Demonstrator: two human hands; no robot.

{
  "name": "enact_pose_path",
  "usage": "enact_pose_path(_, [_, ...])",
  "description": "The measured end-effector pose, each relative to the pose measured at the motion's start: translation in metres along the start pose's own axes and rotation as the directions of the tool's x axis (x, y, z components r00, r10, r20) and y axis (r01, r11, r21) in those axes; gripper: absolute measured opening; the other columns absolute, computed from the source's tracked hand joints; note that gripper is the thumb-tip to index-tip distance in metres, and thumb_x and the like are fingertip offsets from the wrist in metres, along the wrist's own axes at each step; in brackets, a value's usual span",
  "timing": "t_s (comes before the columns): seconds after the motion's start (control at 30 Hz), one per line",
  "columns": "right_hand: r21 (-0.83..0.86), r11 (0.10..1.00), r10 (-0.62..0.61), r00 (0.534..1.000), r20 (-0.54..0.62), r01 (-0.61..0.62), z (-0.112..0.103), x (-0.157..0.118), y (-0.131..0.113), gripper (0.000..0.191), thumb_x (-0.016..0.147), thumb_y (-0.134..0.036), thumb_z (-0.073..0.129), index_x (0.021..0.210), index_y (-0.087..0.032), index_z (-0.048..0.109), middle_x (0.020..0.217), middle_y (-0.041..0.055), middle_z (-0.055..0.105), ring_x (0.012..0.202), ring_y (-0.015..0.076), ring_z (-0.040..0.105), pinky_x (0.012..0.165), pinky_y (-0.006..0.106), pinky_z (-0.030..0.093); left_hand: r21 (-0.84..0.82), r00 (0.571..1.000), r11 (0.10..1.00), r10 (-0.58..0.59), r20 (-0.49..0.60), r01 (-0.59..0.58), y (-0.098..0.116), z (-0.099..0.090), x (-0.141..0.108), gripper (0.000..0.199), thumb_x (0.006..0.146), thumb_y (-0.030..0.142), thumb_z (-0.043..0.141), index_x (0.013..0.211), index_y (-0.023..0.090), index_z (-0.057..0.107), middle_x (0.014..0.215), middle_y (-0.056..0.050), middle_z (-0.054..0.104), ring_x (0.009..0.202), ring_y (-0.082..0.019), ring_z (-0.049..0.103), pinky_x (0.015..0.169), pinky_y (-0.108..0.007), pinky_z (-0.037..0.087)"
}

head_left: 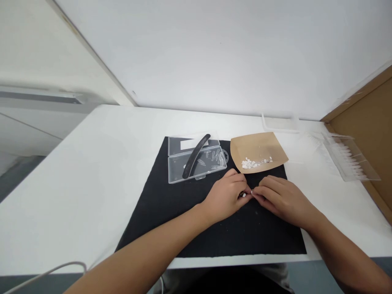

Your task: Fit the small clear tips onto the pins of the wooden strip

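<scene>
My left hand [228, 195] and my right hand [281, 200] meet fingertip to fingertip over a black cloth [202, 239]. A tiny white piece [252, 192], possibly a false nail tip, shows at the pinched fingers of my right hand. The fingers of my left hand are closed too, but what they hold is mostly hidden. Another small white bit [244, 195] shows beside its thumb. Just beyond my hands, a brown paper tray [255, 143] holds a heap of small white pieces [249, 164].
Left of the tray lies an opened clear plastic case [183, 179] with clear nail tips [217, 156]. A black curved nail file [196, 157] rests across it. Clear plastic holders with white tips [349, 159] stand at right, near a brown board [367, 110]. A white cable [55, 269] crosses the front left edge.
</scene>
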State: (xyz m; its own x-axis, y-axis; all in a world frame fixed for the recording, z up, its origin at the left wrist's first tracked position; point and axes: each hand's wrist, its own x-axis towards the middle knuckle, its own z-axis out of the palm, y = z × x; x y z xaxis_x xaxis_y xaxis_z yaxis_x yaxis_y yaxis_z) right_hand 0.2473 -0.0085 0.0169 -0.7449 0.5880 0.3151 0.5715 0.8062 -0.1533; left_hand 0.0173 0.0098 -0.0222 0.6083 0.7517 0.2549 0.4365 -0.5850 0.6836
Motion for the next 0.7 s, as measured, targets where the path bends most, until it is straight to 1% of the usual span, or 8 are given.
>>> enact_pose_path(0.17, [-0.005, 1.000, 0.015, 1.000, 0.026, -0.015, 0.0005, -0.0026, 0.0017, 0.014, 0.108, -0.019, 0.055, 0.105, -0.017, 0.069, 0.089, 0.0051, 0.064, 0.078, 0.0186, 0.055, 0.068, 0.033, 0.043, -0.001, 1.000, 1.000, -0.001, 0.003, 0.001, -0.0002, 0.0001, -0.0004, 0.007, 0.097, 0.023, 0.075, 0.091, 0.019, 0.076, 0.091, -0.003, 0.071, 0.093, -0.021, 0.058, 0.083, -0.033, 0.047])
enact_pose_path(0.3, [-0.007, 1.000, 0.022, 0.999, 0.042, -0.021, 0.0000, -0.0035, 0.0025, 0.018, 0.109, -0.016, 0.052, 0.109, -0.018, 0.070, 0.090, 0.0054, 0.064, 0.080, 0.0186, 0.055, 0.068, 0.032, 0.043, -0.003, 1.000, 1.000, 0.000, 0.001, 0.000, -0.0005, 0.0010, 0.0000, 0.007, 0.096, 0.023, 0.076, 0.091, 0.019, 0.077, 0.090, -0.003, 0.071, 0.091, -0.020, 0.058, 0.083, -0.034, 0.048])
enact_pose_path(0.47, [-0.027, 1.000, 0.005, 1.000, 0.017, -0.005, -0.0027, -0.0016, 0.0019, 0.025, 0.110, -0.015, 0.047, 0.111, -0.020, 0.072, 0.091, 0.0049, 0.065, 0.079, 0.0181, 0.054, 0.065, 0.031, 0.041, -0.013, 1.000, 1.000, -0.008, -0.001, 0.008, -0.0010, 0.0016, 0.0004, 0.006, 0.096, 0.022, 0.077, 0.091, 0.019, 0.077, 0.089, -0.003, 0.071, 0.091, -0.020, 0.058, 0.082, -0.034, 0.047])
enact_pose_path(0.7, [-0.031, 0.999, -0.035, 0.999, 0.014, 0.036, -0.0017, -0.0045, 0.0049, 0.019, 0.109, -0.015, 0.052, 0.111, -0.019, 0.070, 0.091, 0.0034, 0.064, 0.078, 0.0177, 0.052, 0.066, 0.032, 0.038, -0.022, 1.000, 1.000, -0.009, 0.014, 0.009, -0.0018, 0.0003, 0.0005, 0.005, 0.096, 0.022, 0.077, 0.091, 0.020, 0.077, 0.092, -0.003, 0.072, 0.093, -0.020, 0.058, 0.084, -0.034, 0.047])
